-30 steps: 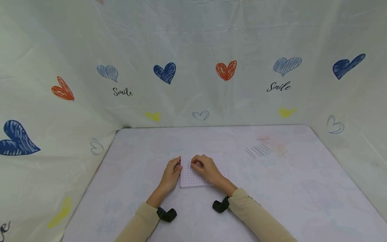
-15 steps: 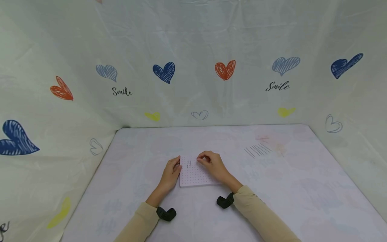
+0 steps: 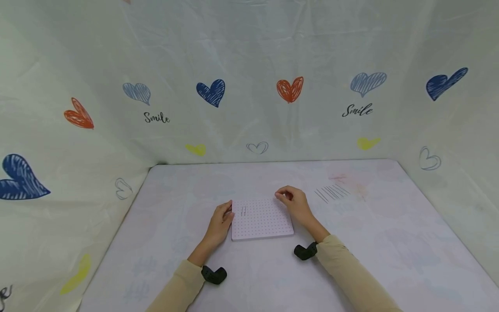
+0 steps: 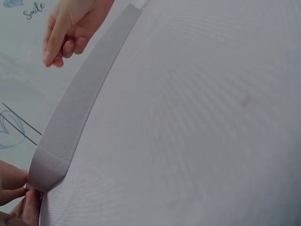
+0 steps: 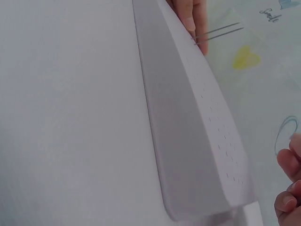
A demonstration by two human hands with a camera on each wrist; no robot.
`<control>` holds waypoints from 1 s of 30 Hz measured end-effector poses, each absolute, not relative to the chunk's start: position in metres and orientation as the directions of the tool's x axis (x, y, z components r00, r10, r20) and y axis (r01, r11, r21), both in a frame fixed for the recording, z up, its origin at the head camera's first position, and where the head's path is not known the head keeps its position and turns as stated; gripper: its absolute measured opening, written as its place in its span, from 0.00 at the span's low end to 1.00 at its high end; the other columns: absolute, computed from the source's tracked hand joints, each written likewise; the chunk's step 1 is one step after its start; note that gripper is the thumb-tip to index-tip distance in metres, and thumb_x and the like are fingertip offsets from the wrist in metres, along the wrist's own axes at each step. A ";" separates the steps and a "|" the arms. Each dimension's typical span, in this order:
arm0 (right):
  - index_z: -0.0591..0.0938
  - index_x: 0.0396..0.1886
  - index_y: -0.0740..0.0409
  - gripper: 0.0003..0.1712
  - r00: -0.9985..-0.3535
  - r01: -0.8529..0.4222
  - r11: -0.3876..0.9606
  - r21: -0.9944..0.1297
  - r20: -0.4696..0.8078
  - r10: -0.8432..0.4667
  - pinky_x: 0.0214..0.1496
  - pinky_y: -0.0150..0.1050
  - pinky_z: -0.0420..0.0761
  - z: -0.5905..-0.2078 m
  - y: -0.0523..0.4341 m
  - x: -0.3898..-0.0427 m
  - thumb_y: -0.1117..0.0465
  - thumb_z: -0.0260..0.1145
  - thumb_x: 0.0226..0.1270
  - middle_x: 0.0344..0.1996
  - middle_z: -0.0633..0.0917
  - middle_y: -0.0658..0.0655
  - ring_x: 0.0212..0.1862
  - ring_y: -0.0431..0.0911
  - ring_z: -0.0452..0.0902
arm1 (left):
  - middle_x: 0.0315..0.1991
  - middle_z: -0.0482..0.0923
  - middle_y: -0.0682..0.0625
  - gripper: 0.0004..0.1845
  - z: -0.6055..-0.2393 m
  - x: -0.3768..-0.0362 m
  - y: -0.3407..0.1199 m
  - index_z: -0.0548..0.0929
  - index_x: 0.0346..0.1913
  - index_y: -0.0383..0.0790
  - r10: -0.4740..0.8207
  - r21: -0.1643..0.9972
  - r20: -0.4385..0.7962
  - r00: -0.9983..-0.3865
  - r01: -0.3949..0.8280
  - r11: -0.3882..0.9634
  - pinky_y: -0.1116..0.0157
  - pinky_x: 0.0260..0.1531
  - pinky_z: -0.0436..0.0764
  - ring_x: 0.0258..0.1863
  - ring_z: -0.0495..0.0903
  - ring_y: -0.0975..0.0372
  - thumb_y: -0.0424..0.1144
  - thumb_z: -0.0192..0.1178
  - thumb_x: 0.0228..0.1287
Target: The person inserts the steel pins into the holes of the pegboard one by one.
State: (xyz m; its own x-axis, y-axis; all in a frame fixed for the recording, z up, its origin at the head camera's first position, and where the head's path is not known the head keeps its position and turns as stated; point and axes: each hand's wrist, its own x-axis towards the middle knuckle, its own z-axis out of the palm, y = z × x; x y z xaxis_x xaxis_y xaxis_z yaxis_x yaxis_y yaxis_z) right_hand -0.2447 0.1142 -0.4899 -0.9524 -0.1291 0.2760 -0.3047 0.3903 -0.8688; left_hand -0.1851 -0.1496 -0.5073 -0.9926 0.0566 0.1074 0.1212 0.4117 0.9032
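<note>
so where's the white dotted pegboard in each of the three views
Head view: the pegboard lies flat at table centre, between the left hand and the right hand.
Left wrist view: only its grey side edge shows, running diagonally from lower left to top.
Right wrist view: its edge and dotted top run down the middle.
Shared landmark: the two thin pins standing in the board beside the left hand, also in the right wrist view.

My table [image 3: 409, 242] has a pale lilac cover with faint prints. White sheeting [image 3: 253, 52] walls off three sides: blue, orange, yellow hearts, "Smile" lettering [image 3: 357, 111]. Light's even, soft.
</note>
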 end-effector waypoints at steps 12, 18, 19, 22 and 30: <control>0.87 0.38 0.67 0.08 -0.963 -0.229 0.455 -0.860 0.267 0.020 0.26 0.30 0.63 -0.493 0.158 -0.252 0.64 0.69 0.67 0.25 0.78 0.55 0.30 0.46 0.66 | 0.66 0.64 0.32 0.25 -0.508 -0.186 -0.149 0.63 0.71 0.23 0.050 0.901 0.103 -0.993 0.114 0.418 0.55 0.67 0.70 0.66 0.68 0.44 0.25 0.49 0.74; 0.88 0.41 0.66 0.10 -0.962 -0.178 0.493 -0.852 0.256 0.096 0.31 0.33 0.62 -0.493 0.178 -0.253 0.62 0.70 0.67 0.27 0.77 0.57 0.33 0.47 0.64 | 0.66 0.64 0.32 0.25 -0.508 -0.187 -0.149 0.63 0.71 0.22 0.054 0.906 0.104 -0.993 0.117 0.406 0.56 0.67 0.70 0.66 0.68 0.45 0.24 0.50 0.74; 0.88 0.41 0.66 0.10 -0.961 -0.169 0.495 -0.852 0.253 0.108 0.31 0.33 0.61 -0.493 0.181 -0.253 0.62 0.70 0.67 0.27 0.78 0.58 0.33 0.47 0.63 | 0.66 0.64 0.31 0.25 -0.508 -0.187 -0.149 0.63 0.71 0.22 0.054 0.905 0.106 -0.993 0.119 0.408 0.56 0.67 0.70 0.65 0.68 0.45 0.24 0.50 0.74; 0.88 0.42 0.67 0.11 -0.959 -0.152 0.499 -0.853 0.250 0.134 0.34 0.33 0.64 -0.493 0.189 -0.255 0.62 0.70 0.67 0.33 0.84 0.61 0.35 0.47 0.65 | 0.66 0.64 0.31 0.25 -0.508 -0.186 -0.150 0.63 0.71 0.23 0.053 0.904 0.104 -0.993 0.117 0.412 0.56 0.67 0.69 0.65 0.68 0.45 0.24 0.50 0.74; 0.87 0.42 0.69 0.12 -0.957 -0.118 0.501 -0.857 0.232 0.172 0.51 0.42 0.73 -0.496 0.206 -0.255 0.62 0.70 0.67 0.43 0.86 0.66 0.44 0.53 0.73 | 0.66 0.64 0.32 0.25 -0.509 -0.186 -0.150 0.63 0.71 0.23 0.052 0.904 0.101 -0.994 0.113 0.412 0.55 0.67 0.69 0.65 0.68 0.45 0.25 0.50 0.74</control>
